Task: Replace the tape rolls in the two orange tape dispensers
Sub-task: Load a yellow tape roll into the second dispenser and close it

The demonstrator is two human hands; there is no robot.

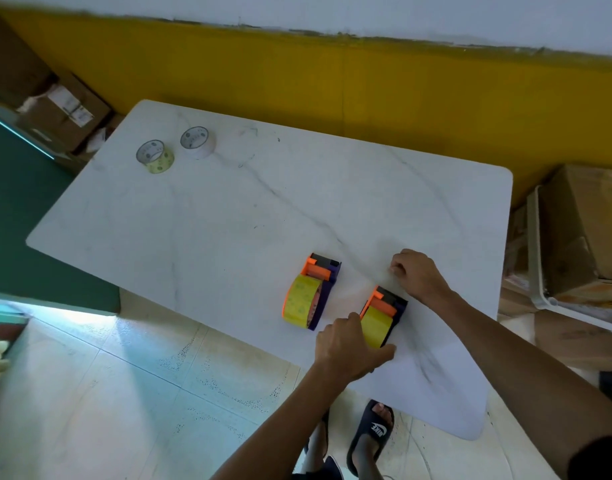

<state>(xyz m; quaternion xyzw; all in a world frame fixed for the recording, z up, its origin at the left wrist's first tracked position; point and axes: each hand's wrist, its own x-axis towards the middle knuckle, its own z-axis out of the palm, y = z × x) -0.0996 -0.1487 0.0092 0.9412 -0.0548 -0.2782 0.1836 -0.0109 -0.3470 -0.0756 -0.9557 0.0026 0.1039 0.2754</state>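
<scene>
We see both hands at the near-right part of the white marble-look table (228, 209). Our left hand (349, 351) wraps around the near end of the right dispenser (384, 315), fingers curled over its yellow tape roll (377, 327); that hand hides the near half of the roll and the dispenser's left side wall. Our right hand (415, 271) is a loose fist just beyond the dispenser's cutter end, fingertips pinched together; whether it pinches a clear tape end we cannot tell, nothing legible there. The wrist crosses close by the dispenser's dark right side.

The right dispenser's long axis runs from near-left to far-right, orange cutter end pointing away from us, roll end toward us. The left dispenser (313, 292) lies just beside it, apart from both hands, roughly parallel, same heading, with its own yellow roll (301, 299) fully visible at the near end.

Two spare rolls sit well apart at the far-left corner: a yellowish one (155, 157) and a white one (198, 142), both lying flat, core labels too small to read.

Cardboard boxes (581, 230) at right are cut off by the frame edge. Slippered feet (370, 434) are partly hidden under the table edge.
</scene>
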